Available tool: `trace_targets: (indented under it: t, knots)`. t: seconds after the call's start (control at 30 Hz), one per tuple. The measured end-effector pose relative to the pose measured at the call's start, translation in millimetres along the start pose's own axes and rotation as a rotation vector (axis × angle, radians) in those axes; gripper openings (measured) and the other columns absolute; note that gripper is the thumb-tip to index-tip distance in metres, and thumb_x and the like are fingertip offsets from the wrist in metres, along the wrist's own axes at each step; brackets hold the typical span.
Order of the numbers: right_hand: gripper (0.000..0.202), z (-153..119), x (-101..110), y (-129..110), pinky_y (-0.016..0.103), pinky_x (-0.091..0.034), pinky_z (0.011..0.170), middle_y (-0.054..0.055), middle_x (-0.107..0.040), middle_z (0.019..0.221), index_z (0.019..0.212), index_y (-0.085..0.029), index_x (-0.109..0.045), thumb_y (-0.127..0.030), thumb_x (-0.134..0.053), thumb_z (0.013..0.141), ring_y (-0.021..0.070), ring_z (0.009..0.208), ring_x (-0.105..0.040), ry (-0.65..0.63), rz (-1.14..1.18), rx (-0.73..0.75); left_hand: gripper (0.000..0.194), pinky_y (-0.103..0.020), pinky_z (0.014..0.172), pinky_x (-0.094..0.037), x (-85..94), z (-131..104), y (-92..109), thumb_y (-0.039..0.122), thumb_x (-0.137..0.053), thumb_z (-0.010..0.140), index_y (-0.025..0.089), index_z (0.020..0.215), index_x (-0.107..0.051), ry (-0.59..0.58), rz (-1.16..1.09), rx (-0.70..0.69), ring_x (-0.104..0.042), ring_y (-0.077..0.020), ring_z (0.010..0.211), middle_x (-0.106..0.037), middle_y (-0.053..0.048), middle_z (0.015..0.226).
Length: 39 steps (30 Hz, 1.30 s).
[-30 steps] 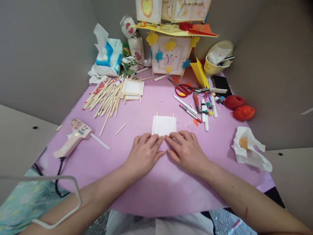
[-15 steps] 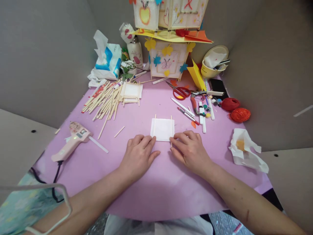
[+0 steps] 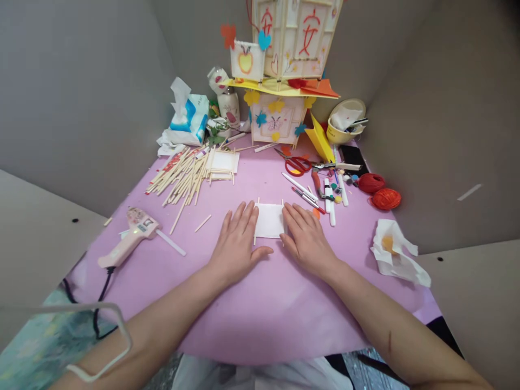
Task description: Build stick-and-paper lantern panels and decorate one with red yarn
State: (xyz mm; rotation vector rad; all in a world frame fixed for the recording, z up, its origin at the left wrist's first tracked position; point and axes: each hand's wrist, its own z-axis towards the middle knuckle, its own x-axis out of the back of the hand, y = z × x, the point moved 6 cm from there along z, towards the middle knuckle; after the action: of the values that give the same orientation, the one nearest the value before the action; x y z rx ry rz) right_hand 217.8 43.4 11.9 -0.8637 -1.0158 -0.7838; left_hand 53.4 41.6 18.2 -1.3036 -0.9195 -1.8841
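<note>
A small white paper panel (image 3: 270, 221) lies flat on the purple tabletop (image 3: 260, 303), with a thin wooden stick along its left and right sides. My left hand (image 3: 239, 238) rests flat over the left edge, fingers stretched out and covering part of that stick (image 3: 255, 240). Over the right edge, my right hand (image 3: 305, 233) lies flat too, its fingers extended along the other stick. Both hands press down on the panel without gripping it. Stick ends show above and below the paper.
To the left are a pink hot glue gun (image 3: 136, 233), a pile of wooden sticks (image 3: 182, 176) and a stick frame with paper (image 3: 223, 162). A decorated paper lantern (image 3: 280, 116) stands behind. Red scissors (image 3: 298, 166), pens (image 3: 304, 195) and red yarn balls (image 3: 385, 199) lie rightward.
My hands have slid forward along the panel's sides, and the fingers have gone from bent at its lower corners to stretched flat over its edges. The camera view has tilted up slightly.
</note>
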Motion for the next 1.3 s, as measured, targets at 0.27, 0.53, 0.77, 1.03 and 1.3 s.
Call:
trace_targets:
  t: [0.27,0.53,0.77,1.03,1.3]
  knots:
    - [0.053,20.8,-7.3,2.7,0.047,-0.019,0.118,0.011,-0.035,0.155,0.147,-0.008,-0.038,-0.030,-0.030,0.099,0.0263,0.145,-0.025,-0.006,-0.031,-0.113,0.055,-0.051,0.120,-0.013,-8.5,41.1,-4.0,0.033,-0.032,0.099,0.009,0.149,-0.032,-0.090,0.048,0.046,-0.019,-0.0259,0.149,-0.028,-0.013,0.158]
    - [0.055,23.3,-21.5,-4.3,0.049,-0.013,0.119,0.012,-0.030,0.157,0.149,-0.007,-0.033,-0.030,-0.029,0.099,0.0248,0.147,-0.020,-0.132,-0.042,-0.143,0.059,-0.052,0.121,-0.011,-31.5,40.8,0.1,0.039,-0.026,0.100,0.009,0.150,-0.029,-0.191,0.056,0.010,-0.019,-0.0245,0.149,-0.024,-0.013,0.159]
    - [0.056,18.9,-20.5,-2.8,0.050,-0.010,0.119,0.013,-0.029,0.157,0.149,-0.008,-0.032,-0.034,-0.029,0.099,0.0246,0.148,-0.020,-0.116,-0.077,-0.176,0.064,-0.052,0.121,-0.008,-24.8,31.4,-11.3,0.044,-0.028,0.099,0.009,0.151,-0.026,-0.168,0.059,0.068,-0.017,-0.0252,0.149,-0.025,-0.015,0.159]
    - [0.057,14.9,-21.4,1.9,0.054,-0.010,0.118,0.015,-0.031,0.156,0.148,-0.010,-0.033,-0.036,-0.036,0.097,0.0271,0.147,-0.022,-0.119,0.017,-0.253,0.064,-0.055,0.120,-0.007,-24.7,26.5,-15.9,0.047,-0.029,0.098,0.009,0.151,-0.028,-0.172,0.017,0.114,-0.019,-0.0269,0.148,-0.027,-0.015,0.158]
    - [0.049,17.4,11.4,23.1,0.038,-0.043,0.101,0.022,-0.055,0.135,0.134,-0.003,-0.049,-0.030,-0.029,0.097,0.0243,0.123,-0.054,0.163,0.133,-0.400,0.050,-0.048,0.109,-0.035,11.8,13.8,-32.0,0.031,-0.043,0.095,0.009,0.139,-0.044,0.132,-0.157,0.286,-0.044,-0.0301,0.134,-0.050,-0.018,0.144]
